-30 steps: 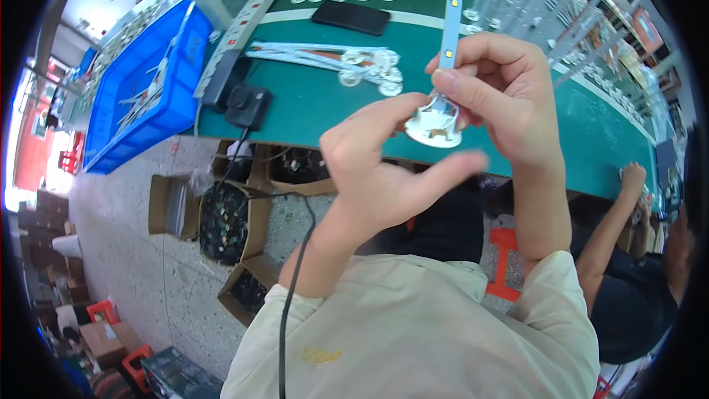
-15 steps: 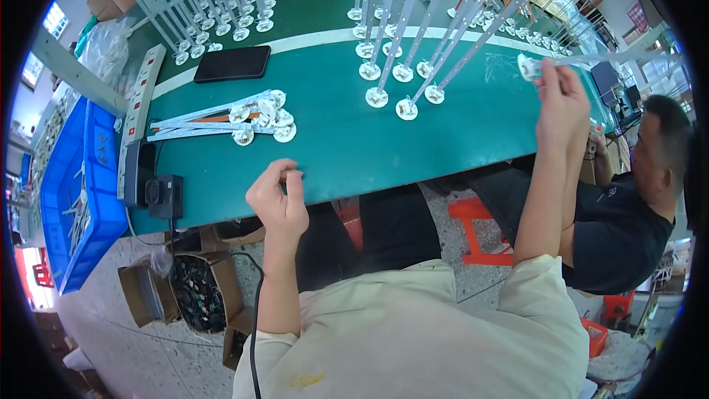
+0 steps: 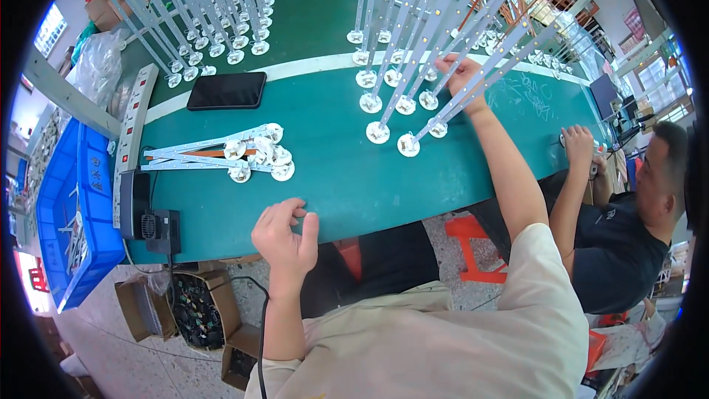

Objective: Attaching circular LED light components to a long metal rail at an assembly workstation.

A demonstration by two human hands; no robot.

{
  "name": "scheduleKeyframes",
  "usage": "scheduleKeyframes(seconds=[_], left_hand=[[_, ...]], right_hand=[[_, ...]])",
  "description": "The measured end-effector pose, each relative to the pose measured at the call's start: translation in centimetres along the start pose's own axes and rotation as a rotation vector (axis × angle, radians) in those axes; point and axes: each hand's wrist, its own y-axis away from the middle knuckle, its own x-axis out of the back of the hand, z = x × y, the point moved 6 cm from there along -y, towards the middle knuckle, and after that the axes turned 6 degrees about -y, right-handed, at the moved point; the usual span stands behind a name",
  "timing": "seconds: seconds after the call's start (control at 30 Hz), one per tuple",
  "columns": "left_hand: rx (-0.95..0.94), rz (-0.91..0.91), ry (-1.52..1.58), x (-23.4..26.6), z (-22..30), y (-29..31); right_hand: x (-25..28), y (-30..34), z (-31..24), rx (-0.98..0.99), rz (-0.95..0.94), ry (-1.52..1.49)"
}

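Note:
My right hand (image 3: 464, 83) reaches among the upright LED strips at the middle of the table, its fingers pinched on an LED strip low down near its round white base; strips in front partly hide the fingers. Around it, several LED strips (image 3: 399, 37) stand on white disc bases. My left hand (image 3: 284, 238) hovers by the table's near edge, fingers loosely curled, thumb apart, nothing in it. Beyond it lies a pile of LED strips (image 3: 199, 162), their white round bases (image 3: 282, 171) bunched at the right end.
A black phone (image 3: 227, 91) lies on the green table (image 3: 332, 192). At left are a power strip (image 3: 133, 129), a black adapter (image 3: 161, 231) and a blue bin (image 3: 100, 207). More strips (image 3: 221, 22) stand behind. A co-worker (image 3: 620, 244) sits at right, hands on the table edge.
My right hand has brought the LED strip from the far right into the standing group. My left thumb has moved apart from the fingers. The co-worker's hand now shows at the table edge.

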Motion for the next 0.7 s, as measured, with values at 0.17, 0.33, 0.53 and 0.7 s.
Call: scheduleKeyframes(seconds=[0.17,0.33,0.53,0.7], left_hand=[[0.006,0.0,-0.02,-0.2,0.3,-0.3],[0.028,0.003,-0.052,-0.1,0.6,-0.4],[0.017,0.001,-0.016,-0.1,0.4,-0.4],[0.12,0.091,0.334,1.8,-0.8,-1.4]], right_hand=[[-1.1,0.1,0.8,0.137,-0.116,0.161],[-0.7,0.1,2.1,0.107,-0.108,0.2],[0.2,0.8,0.2,0.079,-0.094,0.248],[5.9,5.3,-0.9,0.143,0.026,0.349]])
